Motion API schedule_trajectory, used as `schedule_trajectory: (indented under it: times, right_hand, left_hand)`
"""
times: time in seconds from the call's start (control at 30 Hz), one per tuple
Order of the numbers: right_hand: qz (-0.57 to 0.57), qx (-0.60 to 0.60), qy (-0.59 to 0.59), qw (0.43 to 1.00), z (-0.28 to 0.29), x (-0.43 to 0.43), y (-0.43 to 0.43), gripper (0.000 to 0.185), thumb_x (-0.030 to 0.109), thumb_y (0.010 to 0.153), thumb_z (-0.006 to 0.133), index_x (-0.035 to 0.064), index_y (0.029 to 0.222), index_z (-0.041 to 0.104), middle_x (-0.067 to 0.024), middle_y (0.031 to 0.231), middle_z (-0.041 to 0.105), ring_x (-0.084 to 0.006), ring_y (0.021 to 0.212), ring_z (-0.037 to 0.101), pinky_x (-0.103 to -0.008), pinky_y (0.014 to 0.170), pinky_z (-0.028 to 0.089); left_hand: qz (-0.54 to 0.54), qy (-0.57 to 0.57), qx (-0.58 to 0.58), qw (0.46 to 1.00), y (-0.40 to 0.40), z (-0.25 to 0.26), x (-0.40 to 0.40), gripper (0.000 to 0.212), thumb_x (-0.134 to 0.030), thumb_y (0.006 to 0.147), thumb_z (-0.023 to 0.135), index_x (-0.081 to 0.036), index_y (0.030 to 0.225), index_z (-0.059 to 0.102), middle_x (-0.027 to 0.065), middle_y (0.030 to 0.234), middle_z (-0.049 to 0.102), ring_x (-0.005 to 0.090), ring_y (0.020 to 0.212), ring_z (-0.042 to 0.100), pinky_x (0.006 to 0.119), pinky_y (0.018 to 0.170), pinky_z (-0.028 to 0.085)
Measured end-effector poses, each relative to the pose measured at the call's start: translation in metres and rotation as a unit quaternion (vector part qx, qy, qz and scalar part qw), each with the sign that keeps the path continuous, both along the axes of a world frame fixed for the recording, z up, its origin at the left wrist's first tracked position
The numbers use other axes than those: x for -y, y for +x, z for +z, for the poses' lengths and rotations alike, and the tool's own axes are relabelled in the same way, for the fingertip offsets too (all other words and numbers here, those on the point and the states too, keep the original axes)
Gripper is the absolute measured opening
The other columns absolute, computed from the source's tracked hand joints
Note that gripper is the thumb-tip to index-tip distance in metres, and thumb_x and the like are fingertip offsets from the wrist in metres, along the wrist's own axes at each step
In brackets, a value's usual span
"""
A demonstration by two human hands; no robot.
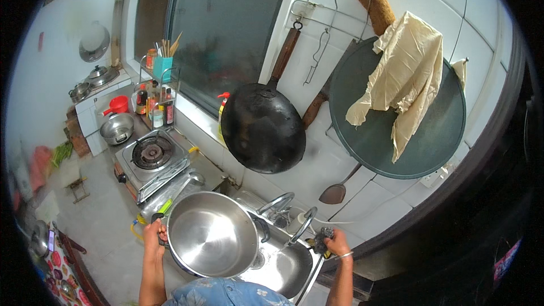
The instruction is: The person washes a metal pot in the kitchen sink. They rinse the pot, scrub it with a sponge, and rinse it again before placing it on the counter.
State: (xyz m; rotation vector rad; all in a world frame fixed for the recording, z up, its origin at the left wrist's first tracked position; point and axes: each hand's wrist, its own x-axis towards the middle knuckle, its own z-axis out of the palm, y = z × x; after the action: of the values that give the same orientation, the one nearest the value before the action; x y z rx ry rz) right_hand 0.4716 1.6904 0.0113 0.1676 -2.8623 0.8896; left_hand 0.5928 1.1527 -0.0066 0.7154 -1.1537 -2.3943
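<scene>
My left hand [156, 232] grips the dark handle of a large stainless steel pot [212, 233], which is empty and tilted so its inside faces up at me. The pot is above the left part of a steel sink [289, 265]. At the sink's right end, my right hand [337, 243] holds a steel wool scourer [324, 240], with something yellow and dark just beneath it. A curved metal faucet [304, 225] stands between the pot and my right hand, and what looks like thin water runs from its spout.
Left of the sink stands a gas stove [152, 153], with a lidless steel pot [117, 128] and a red plastic dipper [118, 104] beyond. A black wok [263, 128], a spatula [332, 194] and a large round dark pan [399, 136] draped with a cloth [408, 68] hang on the tiled wall.
</scene>
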Motion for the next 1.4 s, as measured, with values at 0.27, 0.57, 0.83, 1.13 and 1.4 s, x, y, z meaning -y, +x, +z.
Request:
schedule_trajectory:
  times: [0.27,0.57,0.83,1.13,1.4]
  right_hand:
    - [0.173,-0.462,0.129,0.860,0.304,0.151,-0.039,0.039,-0.007,0.054,0.057,0.0029,0.092,0.052,-0.0155,0.083,0.056,-0.0334,0.076,0.056,-0.0377,0.066,0.046]
    - [-0.120,-0.553,0.386,0.729,0.437,0.255,-0.199,0.012,0.007,0.076,0.050,0.0074,0.087,0.053,-0.0094,0.095,0.055,-0.0291,0.083,0.058,-0.0386,0.067,0.050]
    - [-0.090,-0.546,0.384,0.739,0.363,0.245,-0.223,0.034,0.003,0.077,0.043,0.0040,0.110,0.051,-0.0190,0.122,0.044,-0.0356,0.100,0.052,-0.0392,0.084,0.044]
    - [0.157,-0.430,0.221,0.861,0.213,0.256,-0.045,0.037,-0.006,0.067,0.059,0.0042,0.102,0.054,-0.0140,0.096,0.058,-0.0310,0.088,0.058,-0.0362,0.072,0.049]
    - [-0.063,0.126,-0.298,0.944,-0.026,0.185,0.083,0.018,0.011,0.081,0.057,-0.0009,0.095,0.057,-0.0080,0.080,0.061,-0.0163,0.068,0.060,-0.0260,0.055,0.049]
  left_hand:
    - [0.016,0.028,-0.007,0.999,0.007,-0.023,0.024,0.029,-0.019,0.080,0.055,-0.010,0.057,0.041,0.0049,0.053,0.048,0.0114,0.038,0.042,0.022,0.033,0.033]
    - [-0.017,0.022,0.026,0.999,0.010,-0.028,0.032,0.028,-0.029,0.081,0.057,-0.010,0.063,0.047,-0.0002,0.050,0.045,0.0084,0.038,0.039,0.022,0.036,0.031]
    - [-0.022,0.086,0.024,0.996,0.012,-0.023,0.039,0.030,-0.018,0.083,0.054,-0.010,0.057,0.042,0.0022,0.055,0.046,0.0094,0.044,0.042,0.022,0.040,0.034]
    - [-0.087,0.076,0.059,0.992,0.017,-0.026,0.053,0.026,-0.020,0.085,0.051,-0.009,0.063,0.042,0.0024,0.061,0.047,0.0098,0.050,0.044,0.022,0.043,0.036]
    - [-0.158,0.069,0.083,0.981,0.012,-0.012,0.049,0.021,-0.020,0.086,0.051,-0.007,0.070,0.047,0.0017,0.063,0.047,0.0095,0.055,0.046,0.022,0.047,0.039]
